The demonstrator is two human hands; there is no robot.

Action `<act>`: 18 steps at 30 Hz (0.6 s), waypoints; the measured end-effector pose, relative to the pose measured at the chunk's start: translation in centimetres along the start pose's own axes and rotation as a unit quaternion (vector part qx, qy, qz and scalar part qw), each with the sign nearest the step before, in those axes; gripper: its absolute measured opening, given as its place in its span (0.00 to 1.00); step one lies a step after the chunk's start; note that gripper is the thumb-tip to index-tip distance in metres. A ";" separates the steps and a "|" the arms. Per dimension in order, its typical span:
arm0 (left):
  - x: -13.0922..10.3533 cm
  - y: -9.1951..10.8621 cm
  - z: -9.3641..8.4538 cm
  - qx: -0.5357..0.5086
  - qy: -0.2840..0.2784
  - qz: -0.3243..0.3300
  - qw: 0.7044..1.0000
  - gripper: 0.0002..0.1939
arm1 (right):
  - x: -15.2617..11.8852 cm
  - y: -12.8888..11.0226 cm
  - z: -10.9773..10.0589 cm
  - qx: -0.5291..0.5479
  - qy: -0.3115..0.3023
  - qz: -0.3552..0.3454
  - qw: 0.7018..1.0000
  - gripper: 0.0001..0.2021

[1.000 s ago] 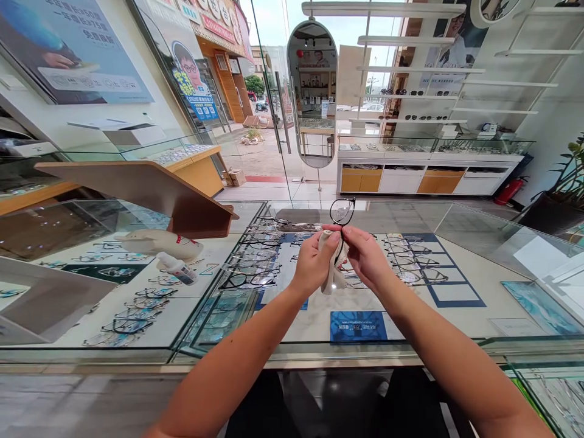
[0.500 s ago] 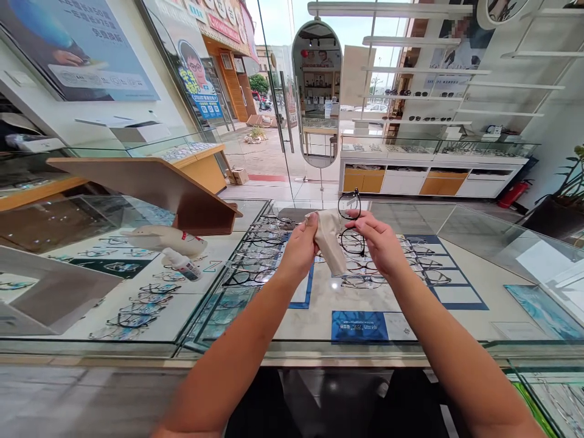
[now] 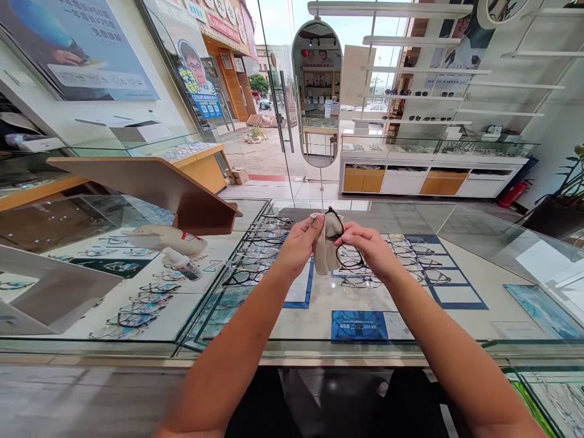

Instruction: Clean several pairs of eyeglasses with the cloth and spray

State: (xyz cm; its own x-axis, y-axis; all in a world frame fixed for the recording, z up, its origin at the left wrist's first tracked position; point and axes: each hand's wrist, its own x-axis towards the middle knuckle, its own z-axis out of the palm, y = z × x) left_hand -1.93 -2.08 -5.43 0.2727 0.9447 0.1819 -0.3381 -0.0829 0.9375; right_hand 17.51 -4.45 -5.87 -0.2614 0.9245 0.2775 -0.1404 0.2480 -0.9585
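Note:
Pinched in my left hand (image 3: 298,246) is a beige cleaning cloth (image 3: 323,255), its lower end hanging down. My right hand (image 3: 369,246) grips a pair of dark round-framed eyeglasses (image 3: 350,257) near the bridge. One lens is up against the cloth; the other hangs lower, clear of it. Both hands are held above the glass display counter (image 3: 301,347), where rows of eyeglass frames (image 3: 253,249) lie under the glass. How the left fingers sit behind the cloth is hidden.
On the counter to the left are a small white bottle (image 3: 181,263), a beige pouch-like object (image 3: 166,240) and a brown wooden stand (image 3: 201,213). A blue card (image 3: 359,326) lies near the front edge. An oval mirror (image 3: 317,91) stands beyond the counter.
The eyeglasses have moved left and down, bringing one lens against the cloth. The hands have come closer together, and the cloth is now folded up around that lens.

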 end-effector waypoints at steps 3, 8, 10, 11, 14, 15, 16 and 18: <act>0.1 0.4 -0.5 0.001 -0.016 -0.017 1.000 0.29 | 0.1 0.0 -0.1 0.000 0.013 0.004 1.000 0.11; 0.4 0.6 -1.1 -0.028 -0.006 -0.036 0.999 0.25 | 0.0 -0.3 0.1 -0.010 0.014 0.007 1.000 0.10; 0.4 0.6 -1.1 -0.037 0.004 -0.030 0.999 0.24 | 0.0 -0.3 0.2 -0.017 0.016 0.009 1.000 0.09; 0.5 0.6 -1.1 -0.040 0.009 -0.027 0.999 0.23 | 0.0 -0.3 0.2 -0.020 0.017 0.009 1.000 0.09; 0.5 0.7 -1.0 -0.047 0.007 -0.028 0.998 0.22 | -0.1 -0.3 0.2 -0.020 0.015 0.006 1.000 0.10; 0.4 0.8 -1.0 -0.048 0.003 -0.030 0.998 0.22 | -0.1 -0.3 0.1 -0.020 0.014 0.006 1.000 0.10; 0.4 0.9 -1.0 -0.048 -0.003 -0.033 0.998 0.22 | 0.0 -0.3 0.1 -0.021 0.014 0.005 1.000 0.11; 0.3 1.1 -1.0 -0.046 -0.020 -0.038 0.998 0.23 | 0.0 -0.3 0.0 -0.018 0.014 0.007 1.000 0.12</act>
State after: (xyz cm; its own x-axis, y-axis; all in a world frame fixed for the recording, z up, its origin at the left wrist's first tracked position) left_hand -3.11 -1.55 -4.62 0.3361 0.9336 0.1239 -0.3948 0.0202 0.9186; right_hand 17.53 -4.54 -5.63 -0.2363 0.9357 0.2619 -0.1031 0.2439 -0.9643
